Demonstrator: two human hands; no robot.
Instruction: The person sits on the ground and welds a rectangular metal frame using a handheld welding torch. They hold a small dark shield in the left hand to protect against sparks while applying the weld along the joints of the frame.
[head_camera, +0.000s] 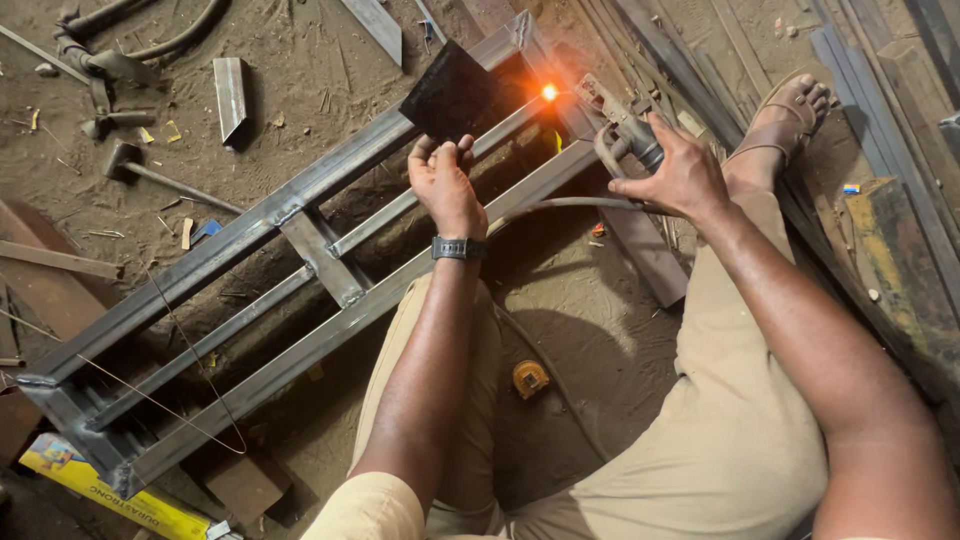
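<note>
The steel frame (300, 290) lies slantwise on the dirt floor and serves as the landmark here. At its near-left corner a yellow packet (110, 492) sits on the ground, and thin wire (190, 400) loops across the rails there. Beyond the frame's left half, on its far side, lie a hammer (150, 172) and a short offcut of angle steel (230, 95).

The frame looks largely assembled: long rails, a middle bar and a cross piece (320, 255) are already in place. Work is under way at its far-right end, where a bright orange arc glow (549, 92) shows at a joint. How many joints remain cannot be judged, since the seams are too small to read.

The left hand (445, 180) is over the frame's right half, fingers clenched on the lower edge of a dark shield plate (450, 92) held up before the glow. On the near side of the frame a yellow tape measure (530, 378) rests between the knees. The right hand (680, 175), just right of the frame's end, grasps the electrode holder (620, 125), its cable (560, 205) trailing under the wrist. A sandalled foot (790, 110) and stacked steel strips (880, 120) crowd that side.
</note>
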